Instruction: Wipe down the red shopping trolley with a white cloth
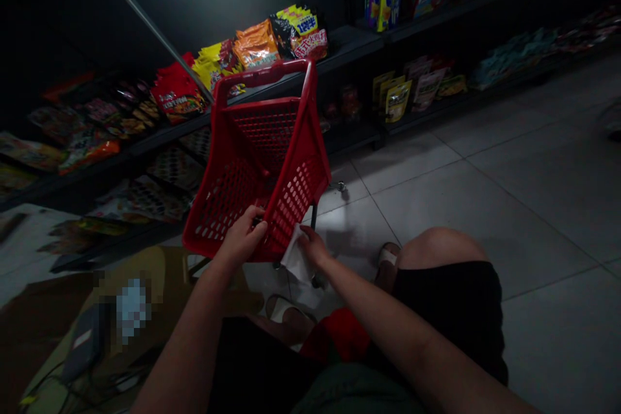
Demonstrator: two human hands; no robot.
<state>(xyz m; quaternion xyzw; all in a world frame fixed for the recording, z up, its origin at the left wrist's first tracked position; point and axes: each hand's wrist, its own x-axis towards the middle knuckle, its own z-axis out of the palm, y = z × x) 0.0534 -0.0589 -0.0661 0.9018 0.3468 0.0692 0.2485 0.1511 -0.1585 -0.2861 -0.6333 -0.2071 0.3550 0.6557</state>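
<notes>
In a dim shop, pale tiles (485,194) cover the floor, and dark shelves (352,45) of bright snack packets (257,45) run across the far side. A red shopping cart (316,168) stands between the person's knees and those shelves, hiding part of them, while a yellowish round tabletop (155,259) at lower left bears a dark flat object (85,339) and cables. The left hand (245,233) curls closed over the cart's near rim; the right hand (313,246) pinches a thin white cloth (295,257) beside its outer wall.
</notes>
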